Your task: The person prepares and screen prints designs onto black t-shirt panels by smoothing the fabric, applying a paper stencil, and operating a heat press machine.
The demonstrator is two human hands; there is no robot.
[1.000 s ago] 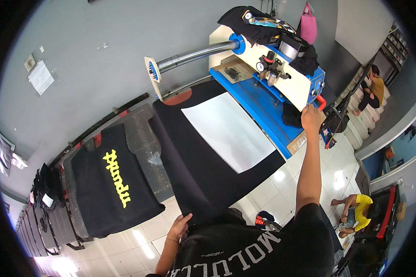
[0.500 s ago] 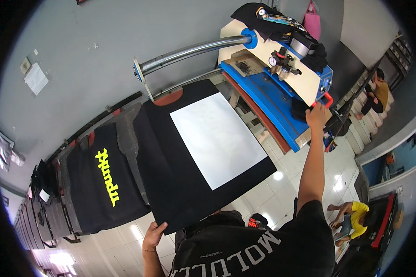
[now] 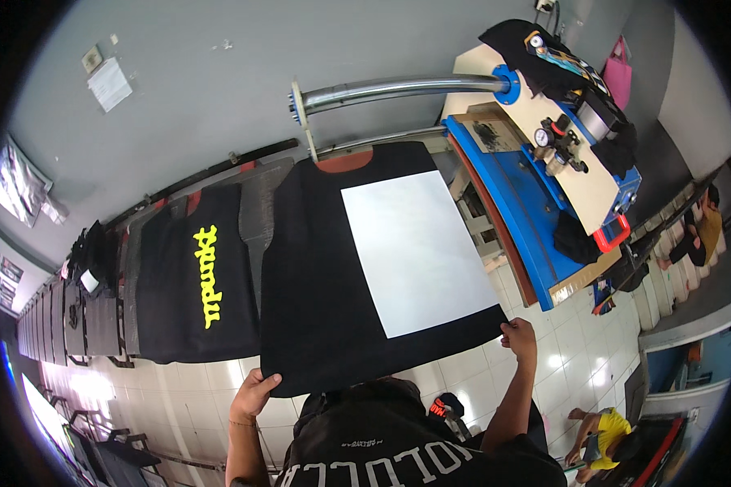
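Between both sets of fingers: black shirt point(image 3: 321, 284), spread flat on a board, white sheet point(image 3: 414, 252) lying on its chest. Left hand point(image 3: 253, 394) pinches the near left hem corner; right hand point(image 3: 520, 341) pinches the near right corner. Beyond right fingers: blue press point(image 3: 544, 195). Beyond left fingers: printed shirt point(image 3: 195, 284), yellow lettering.
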